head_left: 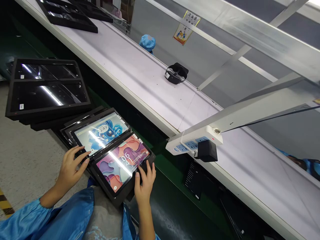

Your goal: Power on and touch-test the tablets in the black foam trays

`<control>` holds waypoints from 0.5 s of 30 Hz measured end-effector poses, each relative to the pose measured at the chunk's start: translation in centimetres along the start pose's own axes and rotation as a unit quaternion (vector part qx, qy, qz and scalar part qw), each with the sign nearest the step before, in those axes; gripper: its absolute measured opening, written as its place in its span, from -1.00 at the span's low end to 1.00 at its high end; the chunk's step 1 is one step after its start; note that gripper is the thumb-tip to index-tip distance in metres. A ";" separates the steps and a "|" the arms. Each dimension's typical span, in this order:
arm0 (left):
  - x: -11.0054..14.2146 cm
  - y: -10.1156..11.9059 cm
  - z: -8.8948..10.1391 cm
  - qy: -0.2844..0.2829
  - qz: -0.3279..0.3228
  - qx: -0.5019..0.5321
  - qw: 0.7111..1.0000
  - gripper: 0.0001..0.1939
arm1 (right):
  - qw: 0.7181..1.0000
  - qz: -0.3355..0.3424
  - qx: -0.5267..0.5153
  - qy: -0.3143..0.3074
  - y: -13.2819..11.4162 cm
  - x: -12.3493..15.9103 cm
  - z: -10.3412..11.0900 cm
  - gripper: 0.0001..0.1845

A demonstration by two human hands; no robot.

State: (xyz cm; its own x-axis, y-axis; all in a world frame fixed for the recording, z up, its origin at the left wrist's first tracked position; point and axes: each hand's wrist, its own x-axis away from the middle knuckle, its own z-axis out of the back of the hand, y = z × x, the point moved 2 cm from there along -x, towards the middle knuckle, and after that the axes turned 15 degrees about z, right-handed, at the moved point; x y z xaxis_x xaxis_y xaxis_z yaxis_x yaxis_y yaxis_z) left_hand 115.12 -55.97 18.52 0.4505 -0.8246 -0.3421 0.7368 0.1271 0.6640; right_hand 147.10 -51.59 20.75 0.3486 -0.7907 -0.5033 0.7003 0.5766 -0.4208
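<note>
Tray (117,200) holds, side by side, a blue tablet (93,135) and a pink tablet (113,168) — both screens lit. Left of it, the left hand (69,166) has its fingers parted and unclenched, tips at the blue tablet's edge; right of it, the right hand (145,185) lays loose, spread fingers along the pink tablet's edge. Beyond the tray — leftward — a second tray (52,111) bears two dark tablets (37,95).

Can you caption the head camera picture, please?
Left hand at the blue-screen tablet, right hand at the pink-screen tablet.
</note>
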 end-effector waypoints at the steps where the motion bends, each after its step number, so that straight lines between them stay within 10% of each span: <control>1: 0.0 0.0 0.0 0.001 -0.001 0.001 1.000 -0.72 | 0.999 0.016 0.015 -0.034 -0.5 -0.8 -0.1 -0.68; 7: -0.5 -0.2 -0.4 0.004 0.004 0.006 1.000 -0.72 | 0.980 0.112 -0.024 -0.165 -5.8 -6.3 -2.7 -0.47; 15: -0.9 -1.1 -0.3 0.019 0.051 -0.008 0.998 -0.72 | 0.994 0.060 -0.052 -0.081 -4.4 -4.8 -1.9 -0.70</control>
State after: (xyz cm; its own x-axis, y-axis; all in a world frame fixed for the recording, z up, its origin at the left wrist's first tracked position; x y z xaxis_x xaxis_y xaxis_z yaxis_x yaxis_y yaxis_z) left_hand 114.09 -55.20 17.89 0.5427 -0.7852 -0.2983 0.6935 0.2185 0.6865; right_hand 141.21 -49.92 23.59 0.5273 -0.7334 -0.4291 0.5827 0.6796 -0.4456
